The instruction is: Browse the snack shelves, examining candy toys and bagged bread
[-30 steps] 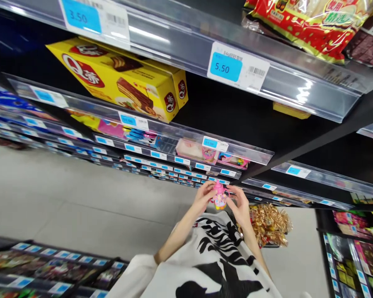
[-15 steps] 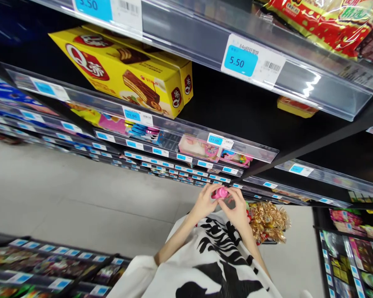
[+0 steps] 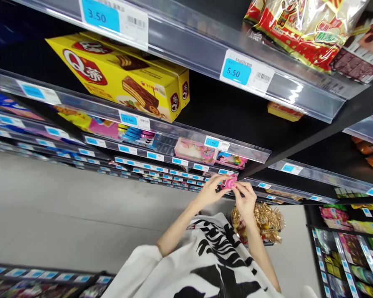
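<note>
A small pink plastic toy point(image 3: 229, 182) with rounded lobes, shaped much like a fidget spinner, is held between my two hands in front of the shelf. My left hand point(image 3: 211, 191) pinches its left side between thumb and fingers. On its right side, the thumb and fingertips of my right hand point(image 3: 246, 198) close on the toy's edge. Fingers cover parts of it. Just beyond my hands run the lower shelf edges. Below my right forearm sits a heap of gold-wrapped packs point(image 3: 269, 221), partly hidden by that arm.
Yellow cake boxes point(image 3: 149, 91) lie on the shelf above my hands, behind a clear rail with price tags. Pink toy boxes point(image 3: 191, 150) are one shelf lower. Red snack bags point(image 3: 298, 35) hang over the top right shelf. More shelving point(image 3: 338, 244) stands at the right.
Both hands have lifted the pink toy slightly up and to the right in view. It has turned, so its lobes show more, and my right fingers have shifted on it. The camera view has shifted.
</note>
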A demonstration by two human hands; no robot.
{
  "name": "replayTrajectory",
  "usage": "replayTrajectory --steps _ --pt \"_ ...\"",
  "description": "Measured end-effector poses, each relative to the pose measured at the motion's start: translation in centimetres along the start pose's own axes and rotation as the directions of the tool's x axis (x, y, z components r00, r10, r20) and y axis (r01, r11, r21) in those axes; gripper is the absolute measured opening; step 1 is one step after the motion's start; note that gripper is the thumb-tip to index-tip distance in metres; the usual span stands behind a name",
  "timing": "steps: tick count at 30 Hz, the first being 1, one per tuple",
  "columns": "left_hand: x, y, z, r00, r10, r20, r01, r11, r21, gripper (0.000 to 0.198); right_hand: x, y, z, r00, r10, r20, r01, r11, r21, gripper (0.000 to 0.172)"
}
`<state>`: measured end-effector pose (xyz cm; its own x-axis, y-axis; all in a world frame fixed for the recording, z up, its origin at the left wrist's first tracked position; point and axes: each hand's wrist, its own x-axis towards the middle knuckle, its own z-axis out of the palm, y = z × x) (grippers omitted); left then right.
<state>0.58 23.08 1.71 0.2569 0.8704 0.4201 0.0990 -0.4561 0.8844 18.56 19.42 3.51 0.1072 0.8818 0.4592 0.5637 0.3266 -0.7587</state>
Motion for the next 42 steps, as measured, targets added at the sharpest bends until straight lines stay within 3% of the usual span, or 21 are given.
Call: replayTrajectory --steps 3,5,9,12,15,18,25,34,42 --pt "3.5 -0.4 -0.7 0.994 0.073 -0.083 -0.069 0.996 0.057 0.029 2.5 0.9 -0.2 0.995 -0.033 -0.099 0.031 0.999 -0.026 0.017" --pt "6.0 -1.4 -0.7 0.986 0.102 -0.134 -0.077 0.981 0.181 0.027 4.2 1.5 -0.1 0.991 -0.031 -0.133 0.028 0.999 -0.027 0.020" --pt "9.8 -4.1 0.4 0.997 0.057 -0.057 -0.025 0.888 0.458 0.030 7.0 2.8 0.5 0.992 -0.028 -0.124 0.025 0.999 -0.024 0.026" --pt "11.2 -5.6 1.4 1.000 -0.004 -0.024 0.017 0.836 0.548 0.032 8.3 3.6 1.0 0.994 -0.038 -0.103 0.033 0.998 -0.045 0.028" --pt "11.6 -6.5 1.9 1.000 -0.025 -0.019 0.031 0.817 0.576 0.036 9.2 4.0 1.4 0.996 -0.065 -0.054 0.058 0.991 -0.122 0.029" --pt "11.7 -6.8 2.0 0.997 -0.068 -0.034 0.074 0.785 0.615 0.028 9.8 4.1 2.1 0.998 -0.067 0.001 0.066 0.970 -0.233 0.030" --pt "11.7 -5.9 2.2 0.985 -0.165 -0.044 0.148 0.691 0.708 0.029 11.4 4.4 3.7 0.998 0.029 0.055 -0.001 0.893 -0.451 0.031" --pt "11.1 -6.0 1.3 0.976 -0.215 0.026 0.120 0.635 0.763 0.044 13.5 5.6 4.3 0.996 -0.028 0.080 0.060 0.900 -0.432 0.040" --pt "11.3 -6.1 1.3 0.974 -0.226 -0.004 0.142 0.598 0.789 0.031 14.7 6.3 5.0 0.997 0.060 0.045 -0.036 0.911 -0.412 0.040"
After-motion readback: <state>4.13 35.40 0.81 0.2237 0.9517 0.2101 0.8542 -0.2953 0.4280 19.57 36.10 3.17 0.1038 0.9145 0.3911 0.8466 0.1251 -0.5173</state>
